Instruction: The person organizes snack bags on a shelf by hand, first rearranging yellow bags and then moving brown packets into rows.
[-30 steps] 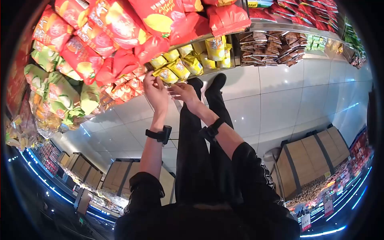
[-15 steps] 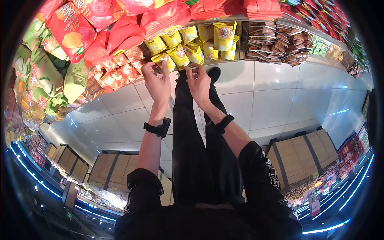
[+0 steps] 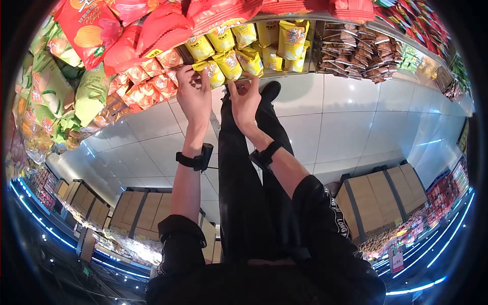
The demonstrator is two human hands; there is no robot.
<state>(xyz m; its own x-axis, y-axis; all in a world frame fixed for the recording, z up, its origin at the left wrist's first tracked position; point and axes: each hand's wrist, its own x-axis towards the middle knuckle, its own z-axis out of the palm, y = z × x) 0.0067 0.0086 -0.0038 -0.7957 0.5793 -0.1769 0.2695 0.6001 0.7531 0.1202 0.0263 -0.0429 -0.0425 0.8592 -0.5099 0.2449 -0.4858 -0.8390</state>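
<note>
Several small yellow bags (image 3: pixel 227 65) stand in two rows in a shelf compartment at the top centre. My left hand (image 3: pixel 194 96) reaches to the front left corner of these bags, its fingers curled beside the leftmost one and near small orange-red packets (image 3: pixel 147 84). Just in front of the front row, my right hand (image 3: pixel 245 99) has its fingers bent, with a gap between thumb and forefinger. Nothing shows in either hand. A larger yellow bag (image 3: pixel 292 40) stands upright to the right of the small ones.
Big red bags (image 3: pixel 165 30) overhang the compartment. Green bags (image 3: pixel 53 86) are at the left. Brown packets (image 3: pixel 356 51) fill the compartment to the right. Below lies a tiled floor (image 3: pixel 351 112), with wooden-fronted display units (image 3: pixel 381 198) behind me.
My right hand has moved left, closer to my left hand. My left hand has shifted slightly left and up. The shelf appears a little further right in the view.
</note>
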